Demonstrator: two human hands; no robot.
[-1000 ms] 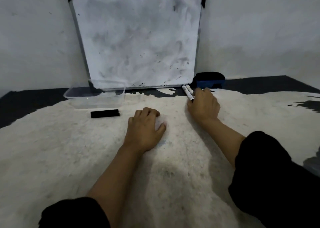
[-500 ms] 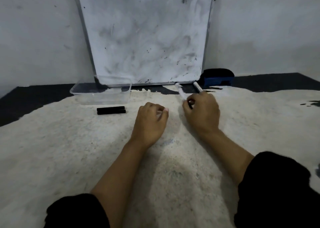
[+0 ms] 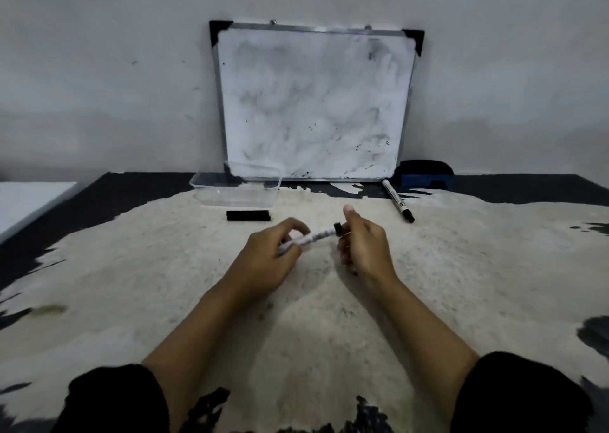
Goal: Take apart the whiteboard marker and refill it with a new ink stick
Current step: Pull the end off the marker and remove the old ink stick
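Above the rug, both hands apparently grip one marker point(image 3: 316, 236).

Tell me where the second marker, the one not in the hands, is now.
The second marker lies on the mat, right of both hands, just below the whiteboard's lower right corner, beside the eraser.

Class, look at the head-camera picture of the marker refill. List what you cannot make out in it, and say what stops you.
1. Held marker: its left end is hidden inside the left hand.
2. Its cap end: partly behind the right hand; whether the cap is loosened cannot be told.
3. Print on the second marker: too small to read.
4. Black sticks beside the clear tub: too dark to count.
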